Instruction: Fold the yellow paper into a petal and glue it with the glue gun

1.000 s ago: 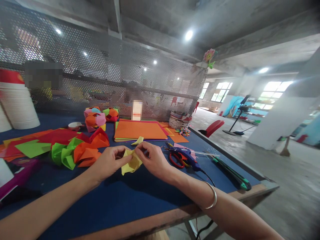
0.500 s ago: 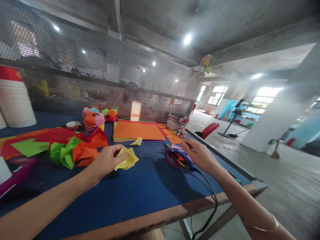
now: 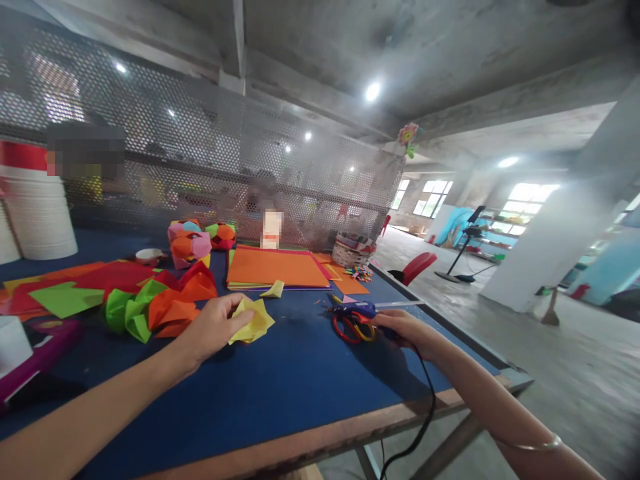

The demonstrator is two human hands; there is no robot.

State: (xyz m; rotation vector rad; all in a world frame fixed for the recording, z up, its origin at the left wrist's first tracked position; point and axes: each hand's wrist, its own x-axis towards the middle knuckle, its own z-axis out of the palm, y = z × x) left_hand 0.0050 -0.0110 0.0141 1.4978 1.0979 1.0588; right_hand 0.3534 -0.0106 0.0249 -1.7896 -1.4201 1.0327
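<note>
My left hand [image 3: 215, 323] is closed on a folded piece of yellow paper [image 3: 256, 321], pinched between thumb and fingers above the blue tabletop. My right hand [image 3: 407, 330] is wrapped round the handle of a blue glue gun [image 3: 357, 309], whose black cord hangs over the table's front edge. A pale glue stick sticks out from the gun's rear. Scissors [image 3: 344, 333] with red and yellow handles lie just beside the gun. A small folded yellow piece [image 3: 273, 289] rests near the stack of orange paper [image 3: 283, 265]. Green and orange folded paper shapes [image 3: 137, 310] lie left of my left hand.
A woven basket [image 3: 353, 249] and small colourful bits [image 3: 361, 274] are at the back right. Finished-looking paper balls [image 3: 190, 245] stand at the back. Paper cups [image 3: 43, 213], a roll of tape [image 3: 150, 255] and a purple object [image 3: 43, 357] are on the left. A perforated panel [image 3: 200, 147] stands behind.
My right hand has come down and round the glue gun's handle, where before it was raised above it. My left hand still holds the yellow paper in nearly the same place.
</note>
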